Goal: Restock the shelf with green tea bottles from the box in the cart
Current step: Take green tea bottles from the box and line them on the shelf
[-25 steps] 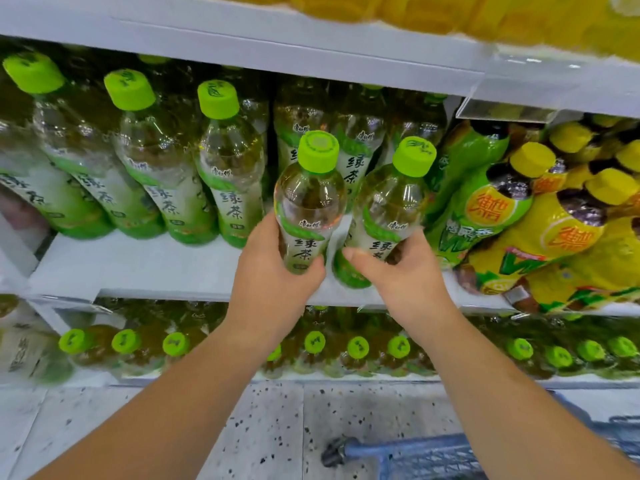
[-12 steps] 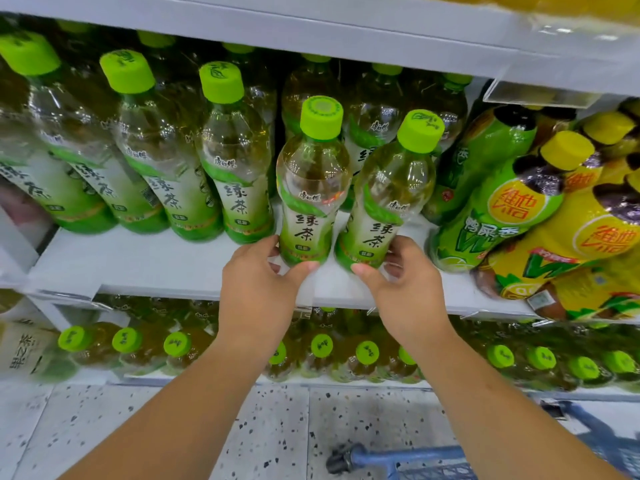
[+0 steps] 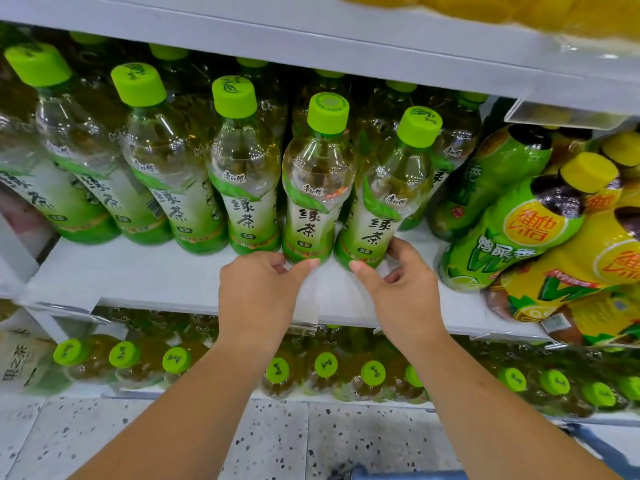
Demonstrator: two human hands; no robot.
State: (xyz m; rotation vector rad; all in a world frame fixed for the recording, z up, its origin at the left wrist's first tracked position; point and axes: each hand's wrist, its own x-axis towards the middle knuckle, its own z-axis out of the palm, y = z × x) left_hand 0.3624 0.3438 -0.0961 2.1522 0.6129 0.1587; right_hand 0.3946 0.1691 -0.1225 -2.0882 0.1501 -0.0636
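While both stand upright on the shelf point(image 3: 138, 271), set back from its front edge, the left hand point(image 3: 259, 292) pinches the base of one green tea bottle point(image 3: 317, 188) between thumb and curled fingers, and the right hand point(image 3: 398, 292) grips the base of the second green tea bottle point(image 3: 388, 202) just beside it. Yellow-capped bottles point(image 3: 540, 237) lean near the shelf's right end.
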